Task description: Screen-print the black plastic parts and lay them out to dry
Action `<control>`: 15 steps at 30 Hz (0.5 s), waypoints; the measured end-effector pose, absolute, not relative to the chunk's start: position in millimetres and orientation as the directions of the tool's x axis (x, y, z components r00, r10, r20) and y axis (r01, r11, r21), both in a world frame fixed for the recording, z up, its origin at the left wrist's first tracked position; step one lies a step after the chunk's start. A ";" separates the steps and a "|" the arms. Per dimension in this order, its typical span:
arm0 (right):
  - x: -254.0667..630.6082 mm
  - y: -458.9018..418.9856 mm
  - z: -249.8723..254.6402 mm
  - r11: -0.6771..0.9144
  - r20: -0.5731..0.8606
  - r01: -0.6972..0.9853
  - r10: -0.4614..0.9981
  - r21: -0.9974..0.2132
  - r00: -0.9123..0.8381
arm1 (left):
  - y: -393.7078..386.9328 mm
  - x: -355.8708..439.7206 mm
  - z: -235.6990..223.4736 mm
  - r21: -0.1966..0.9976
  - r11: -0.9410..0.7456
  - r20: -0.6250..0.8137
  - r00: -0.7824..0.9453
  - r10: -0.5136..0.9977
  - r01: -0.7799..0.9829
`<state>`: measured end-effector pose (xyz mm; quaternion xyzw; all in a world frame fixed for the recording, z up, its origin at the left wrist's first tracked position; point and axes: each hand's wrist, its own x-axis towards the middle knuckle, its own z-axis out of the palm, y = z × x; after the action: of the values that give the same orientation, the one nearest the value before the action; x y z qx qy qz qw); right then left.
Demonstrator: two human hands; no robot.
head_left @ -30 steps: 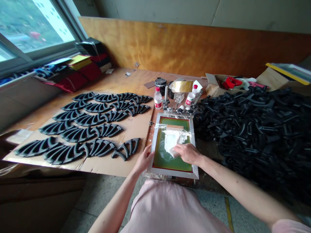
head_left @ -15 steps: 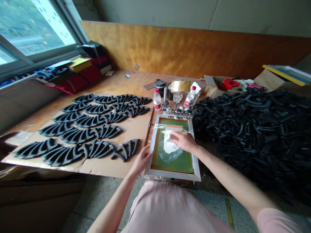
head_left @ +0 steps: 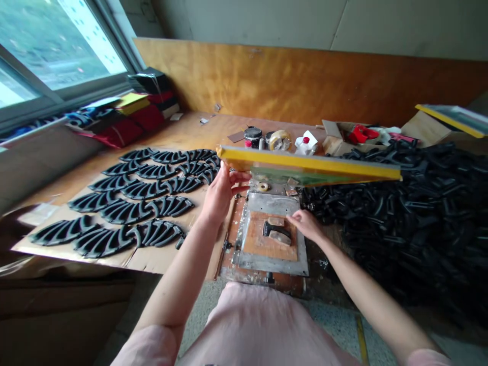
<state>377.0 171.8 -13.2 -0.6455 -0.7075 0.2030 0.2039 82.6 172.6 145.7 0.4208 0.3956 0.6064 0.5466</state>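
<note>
Left hand: thumb and fingers clamped on the left end of the tilted frame, fingers spread; left hand, tilted frame
Right hand: fingers curled close together at the wooden board's upper right corner; whether they pinch anything, cannot tell; right hand, wooden board
Black piece: on the wooden board, left of the right hand; black piece
Support: metal plate under the board
In the way: the raised frame, partly hiding two red caps behind
Right side: heap of black parts, too jumbled to count
Left side: five rows of black parts on cardboard
Counts: one raised frame, one piece on the board
</note>
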 end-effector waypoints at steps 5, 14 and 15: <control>322.1 137.3 -22.1 0.140 -0.134 0.958 0.975 -0.250 -0.178 | 138.1 104.5 109.2 0.951 0.035 -0.075 -0.120 0.990 -0.307; 267.2 76.7 9.7 0.646 0.193 0.672 0.757 -0.361 -0.624 | 37.3 110.7 -6.7 0.722 0.577 -0.615 0.029 0.788 -0.381; 281.0 85.0 10.8 0.648 0.207 0.669 0.756 -0.364 -0.621 | 38.9 95.5 -12.4 0.727 0.563 -0.625 -0.041 0.779 -0.393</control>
<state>281.0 85.0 10.8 -0.3996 -0.8913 0.1267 0.1726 95.5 38.9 -12.4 0.1681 0.5747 0.4361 0.6718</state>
